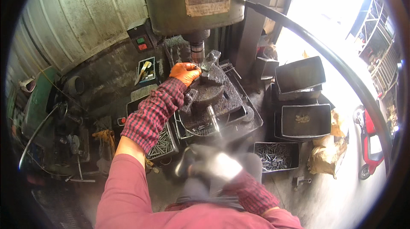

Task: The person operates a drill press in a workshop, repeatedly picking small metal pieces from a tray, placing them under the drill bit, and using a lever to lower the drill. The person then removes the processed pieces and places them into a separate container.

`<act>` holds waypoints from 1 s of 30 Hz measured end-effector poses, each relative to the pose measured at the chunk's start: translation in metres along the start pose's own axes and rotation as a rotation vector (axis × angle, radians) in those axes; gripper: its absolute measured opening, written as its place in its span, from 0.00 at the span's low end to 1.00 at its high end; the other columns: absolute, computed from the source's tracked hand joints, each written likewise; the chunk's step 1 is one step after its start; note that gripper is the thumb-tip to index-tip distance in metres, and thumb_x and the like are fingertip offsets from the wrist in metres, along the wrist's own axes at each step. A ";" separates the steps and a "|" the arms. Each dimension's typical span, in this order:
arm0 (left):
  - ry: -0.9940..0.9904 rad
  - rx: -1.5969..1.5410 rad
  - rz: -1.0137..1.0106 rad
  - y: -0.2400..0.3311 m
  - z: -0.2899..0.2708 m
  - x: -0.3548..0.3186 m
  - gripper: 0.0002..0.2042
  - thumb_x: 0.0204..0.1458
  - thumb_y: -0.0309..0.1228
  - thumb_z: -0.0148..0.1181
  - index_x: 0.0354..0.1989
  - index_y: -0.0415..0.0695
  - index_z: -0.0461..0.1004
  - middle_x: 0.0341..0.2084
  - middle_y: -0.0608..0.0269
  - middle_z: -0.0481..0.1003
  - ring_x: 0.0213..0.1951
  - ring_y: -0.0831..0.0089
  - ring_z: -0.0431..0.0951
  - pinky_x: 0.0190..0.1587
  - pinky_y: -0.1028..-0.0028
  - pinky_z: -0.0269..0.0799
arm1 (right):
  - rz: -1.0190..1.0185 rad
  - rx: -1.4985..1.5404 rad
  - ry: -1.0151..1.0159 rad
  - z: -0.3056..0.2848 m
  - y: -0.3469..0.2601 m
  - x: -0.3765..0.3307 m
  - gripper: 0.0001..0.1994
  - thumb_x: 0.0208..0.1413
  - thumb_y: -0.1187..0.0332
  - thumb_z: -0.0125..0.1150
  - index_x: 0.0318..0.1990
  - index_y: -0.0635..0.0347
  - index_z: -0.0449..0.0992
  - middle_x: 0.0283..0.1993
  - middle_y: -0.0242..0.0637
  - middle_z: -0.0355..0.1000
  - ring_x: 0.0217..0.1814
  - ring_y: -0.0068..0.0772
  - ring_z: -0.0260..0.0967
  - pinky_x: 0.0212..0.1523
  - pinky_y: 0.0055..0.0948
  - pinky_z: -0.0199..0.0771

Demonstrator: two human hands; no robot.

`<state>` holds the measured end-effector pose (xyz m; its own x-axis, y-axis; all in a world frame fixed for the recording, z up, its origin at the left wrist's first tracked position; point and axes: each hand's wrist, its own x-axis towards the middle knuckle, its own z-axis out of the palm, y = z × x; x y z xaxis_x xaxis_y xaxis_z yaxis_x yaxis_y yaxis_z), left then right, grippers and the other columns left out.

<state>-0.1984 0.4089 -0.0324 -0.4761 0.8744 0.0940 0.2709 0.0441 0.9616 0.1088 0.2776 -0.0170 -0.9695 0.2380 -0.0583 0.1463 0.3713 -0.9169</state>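
— What has the left hand [184, 73] got?

— It wears an orange rubbery glove, fingers curled down on a small dark metal workpiece [210, 65] sitting on the round, rough fixture block [209, 94] just below the drill spindle [197, 49]. The piece is blocky and dull grey; its long axis looks to tilt up toward the machine column, though it's too small to be sure.

— And the right hand [220, 166]?

— Blurred. A pale glove, low in the view, in front of the table. Whether those fingers are open or closed, I cannot tell.

— The machine?

— A green cast drill press head [192, 2], spindle vertical, pointing straight down at the workpiece. A dark slotted table [235, 101] under it.

— Anything countable around?

— Two trays of small shiny steel pins: one [162, 145] under the left forearm, one [276, 155] to the right on the floor. Three dark rectangular metal bins [305, 120] stacked at right. A black hose [324, 54] curves across.
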 end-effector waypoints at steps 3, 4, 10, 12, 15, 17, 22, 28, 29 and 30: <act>0.008 0.028 0.031 -0.009 -0.007 0.002 0.07 0.54 0.23 0.73 0.40 0.37 0.85 0.34 0.66 0.85 0.38 0.78 0.81 0.46 0.76 0.77 | 0.186 -0.231 0.150 -0.030 0.029 -0.062 0.26 0.55 0.62 0.71 0.59 0.66 0.75 0.52 0.52 0.79 0.56 0.50 0.77 0.59 0.41 0.77; 0.001 -0.133 0.071 -0.011 -0.010 0.002 0.07 0.54 0.23 0.72 0.41 0.37 0.85 0.34 0.67 0.84 0.37 0.79 0.80 0.45 0.76 0.76 | 0.173 -0.318 0.242 -0.042 0.035 -0.085 0.24 0.54 0.61 0.71 0.55 0.66 0.79 0.52 0.55 0.80 0.56 0.54 0.78 0.58 0.42 0.78; 0.219 -0.335 -0.011 -0.023 -0.071 -0.028 0.08 0.57 0.28 0.71 0.41 0.39 0.81 0.32 0.63 0.82 0.31 0.78 0.79 0.35 0.79 0.75 | 0.262 0.056 0.475 -0.042 0.049 -0.161 0.27 0.52 0.68 0.73 0.60 0.65 0.78 0.57 0.48 0.79 0.57 0.45 0.78 0.61 0.36 0.76; 0.261 -0.546 -0.078 -0.034 -0.078 -0.053 0.06 0.59 0.29 0.69 0.38 0.43 0.79 0.31 0.62 0.81 0.29 0.76 0.79 0.30 0.78 0.74 | 0.481 0.254 0.554 -0.038 0.050 -0.170 0.25 0.53 0.71 0.73 0.59 0.67 0.79 0.54 0.42 0.80 0.54 0.39 0.78 0.57 0.33 0.77; 0.247 -0.709 -0.105 -0.039 -0.081 -0.070 0.05 0.57 0.27 0.69 0.36 0.45 0.78 0.35 0.57 0.83 0.32 0.70 0.81 0.33 0.73 0.78 | 0.413 0.263 0.561 -0.037 0.055 -0.176 0.25 0.53 0.73 0.73 0.59 0.67 0.78 0.55 0.41 0.80 0.57 0.38 0.77 0.59 0.33 0.75; 0.237 -0.757 -0.121 -0.035 -0.074 -0.066 0.04 0.57 0.26 0.69 0.36 0.46 0.78 0.37 0.56 0.83 0.35 0.67 0.82 0.35 0.70 0.80 | 0.398 0.336 0.576 -0.038 0.057 -0.176 0.25 0.52 0.75 0.74 0.59 0.67 0.78 0.57 0.41 0.79 0.60 0.37 0.76 0.62 0.33 0.73; 0.209 -0.606 -0.034 -0.022 -0.045 -0.028 0.19 0.62 0.24 0.62 0.61 0.51 0.73 0.44 0.54 0.84 0.42 0.68 0.84 0.39 0.72 0.77 | 0.271 0.555 0.618 -0.041 0.055 -0.173 0.24 0.54 0.75 0.73 0.60 0.67 0.78 0.60 0.43 0.78 0.64 0.35 0.74 0.65 0.31 0.72; 0.204 -0.516 0.038 -0.034 -0.030 0.004 0.12 0.62 0.24 0.65 0.52 0.43 0.74 0.41 0.57 0.84 0.45 0.71 0.84 0.39 0.76 0.75 | 0.353 0.300 0.623 -0.031 0.055 -0.187 0.24 0.54 0.73 0.74 0.60 0.65 0.79 0.58 0.42 0.80 0.62 0.32 0.75 0.64 0.31 0.73; 0.176 -0.504 0.096 -0.035 -0.029 0.007 0.11 0.61 0.24 0.66 0.50 0.43 0.76 0.40 0.59 0.84 0.44 0.73 0.84 0.39 0.76 0.75 | 0.412 0.240 0.617 -0.029 0.057 -0.189 0.24 0.54 0.73 0.75 0.60 0.64 0.79 0.58 0.42 0.80 0.62 0.32 0.76 0.63 0.31 0.73; 0.147 -0.481 0.097 -0.035 -0.029 0.009 0.09 0.61 0.25 0.67 0.48 0.43 0.77 0.38 0.61 0.84 0.42 0.74 0.83 0.38 0.77 0.75 | 0.436 0.239 0.619 -0.028 0.059 -0.192 0.25 0.54 0.71 0.75 0.60 0.64 0.79 0.56 0.42 0.81 0.60 0.33 0.77 0.63 0.32 0.74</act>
<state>-0.2365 0.4010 -0.0573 -0.5900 0.7846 0.1906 -0.0796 -0.2914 0.9533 0.3088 0.2785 -0.0488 -0.5385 0.7996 -0.2657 0.3732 -0.0564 -0.9260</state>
